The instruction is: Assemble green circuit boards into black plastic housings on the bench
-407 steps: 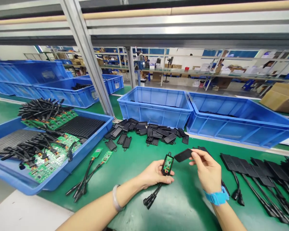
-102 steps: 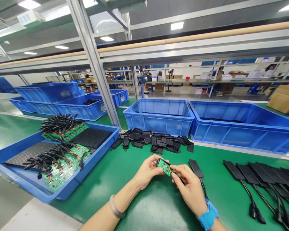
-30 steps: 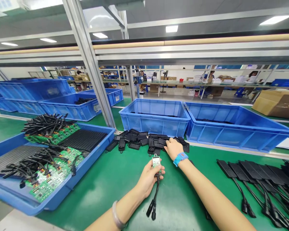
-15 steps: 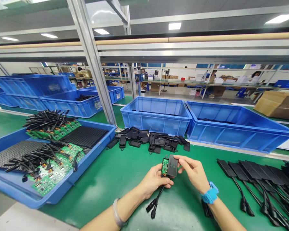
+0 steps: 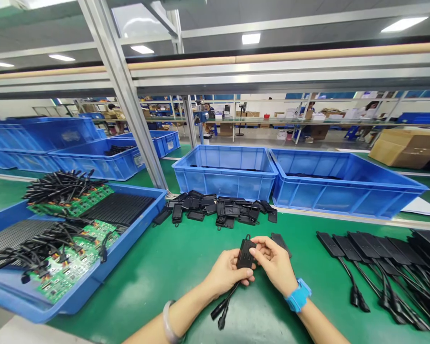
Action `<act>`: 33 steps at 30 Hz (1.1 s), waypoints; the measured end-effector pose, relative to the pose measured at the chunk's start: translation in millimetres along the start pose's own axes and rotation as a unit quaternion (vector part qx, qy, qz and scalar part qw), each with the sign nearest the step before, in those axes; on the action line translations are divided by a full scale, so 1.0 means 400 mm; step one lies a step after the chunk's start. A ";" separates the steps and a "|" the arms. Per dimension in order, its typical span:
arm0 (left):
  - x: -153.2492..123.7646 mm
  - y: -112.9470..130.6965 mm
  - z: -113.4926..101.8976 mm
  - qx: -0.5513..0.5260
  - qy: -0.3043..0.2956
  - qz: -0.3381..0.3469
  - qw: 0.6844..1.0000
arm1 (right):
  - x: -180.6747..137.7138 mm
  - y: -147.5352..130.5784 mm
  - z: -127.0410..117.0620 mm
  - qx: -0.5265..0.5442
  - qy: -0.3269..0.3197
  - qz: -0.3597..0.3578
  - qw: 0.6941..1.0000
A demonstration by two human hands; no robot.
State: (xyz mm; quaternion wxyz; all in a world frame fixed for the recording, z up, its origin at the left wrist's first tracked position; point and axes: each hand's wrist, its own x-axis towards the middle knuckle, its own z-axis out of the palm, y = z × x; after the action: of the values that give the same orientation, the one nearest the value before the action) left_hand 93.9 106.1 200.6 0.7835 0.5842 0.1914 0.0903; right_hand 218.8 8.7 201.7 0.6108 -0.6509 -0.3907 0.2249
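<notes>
A small black plastic case (image 5: 245, 254) with a hanging loop at its top is held upright between my two hands, black face toward me. My left hand (image 5: 229, 271) grips its left side and lower end, thumb across the bottom. The fingers of my right hand (image 5: 271, 260) pinch its right edge, the thumb pressing on the face. From its lower end hangs a black cable with two connectors (image 5: 220, 313). Another black case (image 5: 280, 243) lies on the green bench just behind my right hand, partly hidden by it.
Loose black case parts (image 5: 222, 209) are heaped ahead, before two blue bins (image 5: 224, 181). At left, a blue tray (image 5: 129, 248) holds green circuit boards (image 5: 71, 260) with black cables. Cabled black cases (image 5: 369, 248) lie in a row at right. A metal post (image 5: 125, 91) rises behind the tray.
The green board seen in the open case is out of sight, and a black face shows instead. My right hand has moved in against the case. The view has shifted slightly right.
</notes>
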 end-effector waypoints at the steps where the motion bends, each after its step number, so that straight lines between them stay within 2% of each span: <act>1: 0.000 -0.001 0.002 0.019 0.002 0.006 1.000 | 0.000 -0.002 0.001 0.020 -0.003 0.020 1.000; 7: -0.008 0.014 0.008 0.075 -0.007 0.027 0.997 | 0.007 -0.013 0.000 0.092 -0.055 0.114 0.988; 11: -0.009 0.014 0.007 0.062 -0.022 0.026 0.998 | 0.009 -0.015 -0.001 0.080 -0.100 0.107 0.986; 14: -0.010 0.005 0.007 0.057 -0.037 0.019 0.997 | 0.013 -0.012 0.001 0.021 -0.087 0.094 0.992; 17: -0.010 -0.003 0.012 0.049 -0.026 0.009 0.998 | 0.015 -0.007 0.008 -0.024 -0.071 0.092 0.993; 19: -0.009 -0.004 0.016 0.019 -0.013 0.004 1.000 | 0.010 -0.006 0.018 -0.042 -0.053 0.086 0.994; 21: -0.008 -0.001 0.018 -0.035 -0.016 0.020 0.999 | 0.000 -0.011 0.032 -0.119 -0.026 0.045 0.992; 24: -0.009 0.007 0.014 -0.087 -0.083 0.036 0.992 | -0.019 -0.026 0.048 -0.315 -0.025 -0.032 0.948; 26: -0.010 0.010 0.007 -0.079 -0.129 0.021 0.988 | -0.023 -0.037 0.045 -0.413 -0.043 -0.038 0.909; 27: -0.010 0.010 0.004 -0.068 -0.130 0.014 0.989 | -0.021 -0.041 0.037 -0.452 -0.045 -0.031 0.891; 31: -0.008 0.006 -0.010 -0.005 -0.044 0.015 0.999 | -0.001 -0.044 -0.014 -0.582 -0.018 0.012 0.813; 33: -0.006 0.005 -0.017 0.019 -0.023 0.015 0.999 | 0.006 -0.036 -0.036 -0.626 0.005 0.033 0.779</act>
State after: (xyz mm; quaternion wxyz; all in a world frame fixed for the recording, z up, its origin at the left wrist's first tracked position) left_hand 89.2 111.6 201.4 0.7749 0.6039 0.1662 0.0853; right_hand 228.0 1.0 218.4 0.0632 -0.9035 -0.4206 -0.0528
